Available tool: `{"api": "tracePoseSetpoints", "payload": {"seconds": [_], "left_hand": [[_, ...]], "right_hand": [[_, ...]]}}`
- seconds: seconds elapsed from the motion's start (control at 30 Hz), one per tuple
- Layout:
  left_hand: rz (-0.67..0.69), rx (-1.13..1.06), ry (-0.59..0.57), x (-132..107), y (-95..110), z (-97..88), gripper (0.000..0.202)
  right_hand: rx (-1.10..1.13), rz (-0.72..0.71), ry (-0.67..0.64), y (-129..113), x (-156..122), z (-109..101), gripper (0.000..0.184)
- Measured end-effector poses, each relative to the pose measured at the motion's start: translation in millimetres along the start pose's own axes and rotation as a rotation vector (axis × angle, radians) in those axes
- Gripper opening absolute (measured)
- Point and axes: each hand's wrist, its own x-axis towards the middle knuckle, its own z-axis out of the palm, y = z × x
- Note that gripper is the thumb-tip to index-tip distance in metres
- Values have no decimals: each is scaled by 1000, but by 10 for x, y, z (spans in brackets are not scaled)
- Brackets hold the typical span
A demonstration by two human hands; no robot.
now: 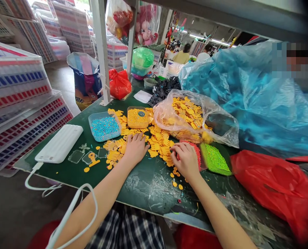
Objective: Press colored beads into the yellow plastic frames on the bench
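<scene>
My left hand [136, 149] lies palm down on loose yellow plastic pieces [160, 140], its fingers stretched out and apart. At the right edge of that pile, my right hand [186, 159] has its fingers curled downward; whatever is under the fingertips is hidden. Behind the right hand sits a tray of red beads [195, 152], partly covered by it. A tray of green beads [216, 158] stands to its right. Beyond my left hand are a tub of yellow beads [137, 117] and a tub of blue beads [105, 128]. Small yellow discs [174, 184] lie near my right wrist.
A white power bank [59, 143] with a cable lies at the left. Clear plastic parts [76, 156] are near it. Behind the pile, a clear bag [195, 114] holds more yellow pieces. Red bags [275, 186] and big blue bags [247, 97] fill the right. A post [101, 52] rises at the back.
</scene>
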Motion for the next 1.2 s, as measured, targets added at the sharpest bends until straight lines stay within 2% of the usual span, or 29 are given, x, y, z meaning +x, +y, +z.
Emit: {"api": "tracePoseSetpoints", "payload": {"seconds": [0.13,0.23,0.5,0.67,0.8,0.93,1.0,1.1,1.2], "left_hand": [[9,-57,78,7,-1,-8,34],[2,-91,142,49,-40,17,38],[4,-120,137,136,-106,45,34],[33,-177,203,164,-151,14,25],[94,-375,221,135,-128,-70,18],[177,-639,168,17,-30,-231,17],[210,-726,150,-90,6,-319,24],[301,-718,75,-311,5,-386,22],[366,-625,12,-564,-39,-331,23]], "right_hand": [[-17,-32,-51,-86,10,15,14],[-21,-44,-75,-101,-8,44,16],[-66,-109,-188,62,-67,93,33],[-82,-109,-170,49,-46,88,23],[-60,-115,-142,46,-4,46,16],[-59,-181,-21,-27,55,-71,19],[-4,-294,-8,-124,68,-135,19],[120,-478,-90,-304,43,-175,21],[226,-522,-212,-409,-9,-157,19]]}}
